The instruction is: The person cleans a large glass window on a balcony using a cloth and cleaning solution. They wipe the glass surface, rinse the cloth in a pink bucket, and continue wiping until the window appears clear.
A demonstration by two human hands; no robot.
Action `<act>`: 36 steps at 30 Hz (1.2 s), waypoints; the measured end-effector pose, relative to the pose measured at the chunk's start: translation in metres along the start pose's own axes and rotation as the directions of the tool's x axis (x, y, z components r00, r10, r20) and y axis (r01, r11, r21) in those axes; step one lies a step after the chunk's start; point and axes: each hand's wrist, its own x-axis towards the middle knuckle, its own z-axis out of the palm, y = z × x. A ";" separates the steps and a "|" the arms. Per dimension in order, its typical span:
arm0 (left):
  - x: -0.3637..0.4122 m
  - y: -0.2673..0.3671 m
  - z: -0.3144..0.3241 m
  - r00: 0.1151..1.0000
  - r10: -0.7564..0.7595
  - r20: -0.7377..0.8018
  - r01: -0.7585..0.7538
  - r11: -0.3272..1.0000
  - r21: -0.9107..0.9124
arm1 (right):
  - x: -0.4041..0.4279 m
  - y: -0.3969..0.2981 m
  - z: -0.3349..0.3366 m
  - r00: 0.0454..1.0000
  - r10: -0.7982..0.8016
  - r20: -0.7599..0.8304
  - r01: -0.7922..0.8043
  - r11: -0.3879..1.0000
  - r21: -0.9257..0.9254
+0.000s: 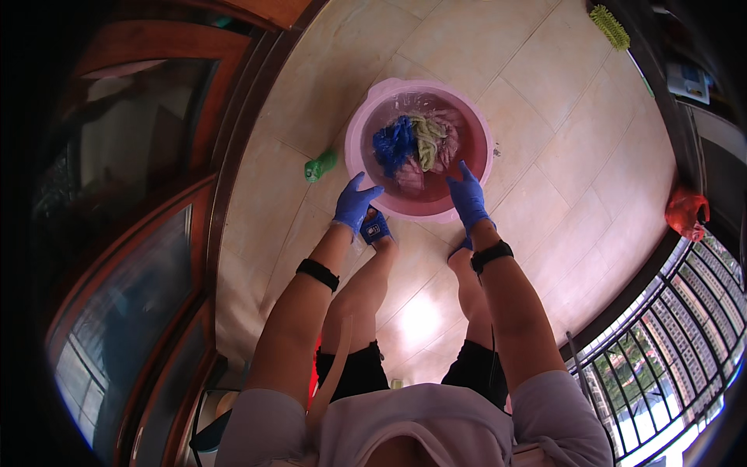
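Note:
A pink plastic basin (357, 125) with water in it stands on the tiled floor in front of my feet. Wet cloths lie bunched in the water: a blue cloth (395, 143), a yellow-green cloth (429, 140) and a pink cloth (449, 137). My left hand (353, 201), in a blue glove, is at the basin's near left rim, thumb and fingers apart. At the near right side is my right hand (467, 190), gloved alike, its fingers pointing over the water. Neither hand holds anything; whether they touch the rim I cannot tell.
A green bottle (320, 166) is on the floor left of the basin. Wood-framed glass doors (134, 303) line the left. To the right are a red plastic bag (687, 215) and a metal railing (659, 338). A yellow-green brush head (610, 27) lies at the far right.

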 end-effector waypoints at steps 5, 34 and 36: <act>0.077 -0.005 0.038 0.863 0.494 0.108 -0.478 0.728 0.492 | 0.060 -0.008 0.048 0.994 0.044 -0.104 -0.063 0.981 -0.186; 0.147 -0.047 0.094 0.675 0.679 0.289 -0.270 0.591 -0.760 | 0.050 -0.049 -0.021 0.704 -0.439 0.559 0.170 0.868 0.467; 0.145 -0.056 0.092 0.781 0.560 0.278 0.009 0.435 -0.901 | 0.071 -0.038 0.002 0.785 -0.397 0.476 0.022 0.785 0.619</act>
